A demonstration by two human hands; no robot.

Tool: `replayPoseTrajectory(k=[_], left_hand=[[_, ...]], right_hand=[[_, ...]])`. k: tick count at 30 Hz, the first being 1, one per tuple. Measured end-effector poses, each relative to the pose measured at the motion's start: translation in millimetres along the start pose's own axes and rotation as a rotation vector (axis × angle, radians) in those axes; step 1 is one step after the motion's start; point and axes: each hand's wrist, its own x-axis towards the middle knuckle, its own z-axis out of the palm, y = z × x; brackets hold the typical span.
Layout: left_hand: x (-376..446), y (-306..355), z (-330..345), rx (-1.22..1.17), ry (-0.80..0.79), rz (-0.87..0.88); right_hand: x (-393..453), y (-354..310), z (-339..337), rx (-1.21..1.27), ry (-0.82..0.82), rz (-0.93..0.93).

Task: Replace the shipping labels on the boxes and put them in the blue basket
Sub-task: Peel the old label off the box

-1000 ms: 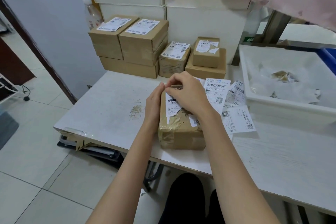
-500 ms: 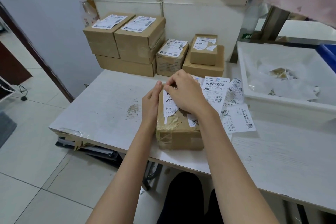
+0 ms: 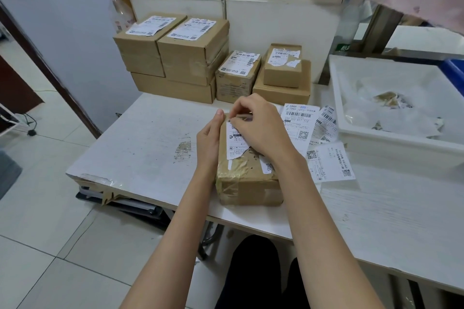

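Brown box (image 3: pixel 247 178): cardboard wrapped in glossy tape, lying flat near the front edge of the white table (image 3: pixel 140 148), straight ahead of the person.
Old label (image 3: pixel 238 142): white, partly torn along its lower edge, stuck on the top of the brown box; a smaller scrap with a QR code (image 3: pixel 267 167) sits to its right on the same face.
Left hand (image 3: pixel 208 140): laid flat against the left side of the brown box, fingers straight and pointing away, steadying it without curling around it.
Right hand (image 3: pixel 261 128): resting over the far top of the box, thumb and fingertips pinching at the upper edge of the old label.
Loose labels (image 3: pixel 300 123): several white sheets with barcodes spread on the table just right of the box, overlapping one another.
Stacked boxes (image 3: pixel 190 57): a group of cardboard parcels against the wall at the far side of the table, most with labels on top.
White tray (image 3: pixel 391 143): at the right, holding torn paper scraps.
Blue basket (image 3: pixel 453 73): only a corner shows, behind the white tray at the right edge.
Bottle (image 3: pixel 119 11): clear plastic, behind the stacked boxes on the left.
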Motion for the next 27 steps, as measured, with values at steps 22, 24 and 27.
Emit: replayPoseTrajectory(k=[22,24,27], left_hand=[[1.3,-3.7,-0.4,-0.032,0.023,-0.006],[1.6,-3.8,-0.5,-0.027,0.021,-0.002],[1.9,-4.6,-0.7,-0.027,0.021,0.003]], right_hand=[[-1.9,5.8,-1.0,0.037,0.109,0.026],[-1.7,6.0,-0.4,0.018,0.107,0.031],[-1.0,6.4,0.4,-0.015,0.104,0.023]])
